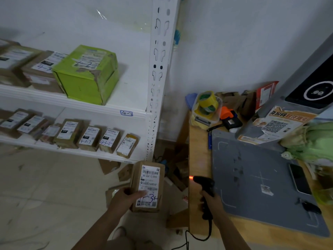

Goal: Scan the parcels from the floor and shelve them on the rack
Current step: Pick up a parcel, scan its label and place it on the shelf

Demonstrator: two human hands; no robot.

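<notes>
Bottom centre of the frame: left hand [126, 197] grips the parcel [148, 186] at its lower left edge, thumb laid across the label, fingers curled behind. The parcel is an oblong box in creased brown kraft paper. Its white label faces up, with printed barcodes and a blue handwritten mark. It is held in the air above the floor [45, 186], just below the bottom shelf of the rack [158, 69].

Just to the right, the right hand [210, 201] is clamped on the handle of the scanner [203, 183]. The scanner is black matte plastic, pistol-shaped, with a red glow at its nose. The nose points left, at the level of the parcel, with a gap between them. A black cable loops down from the handle base.

Left half: the rack is white painted steel with a slotted upright. On the upper shelf sits a green box [86, 74], glossy, with scuffed corners and torn tape, beside brown cartons. On the lower shelf is a row of small brown parcels [108, 139], labels up, some tilted.

Right half: a wooden table [198, 159] carries a grey mat [252, 177], scuffed, with white corner marks. A clear plastic tub [207, 109] at the table's far corner holds yellow tape rolls. A dark phone [299, 179] lies flat at the mat's right edge.

Floor: pale tiles, with cardboard scraps [110, 166] under the rack.
</notes>
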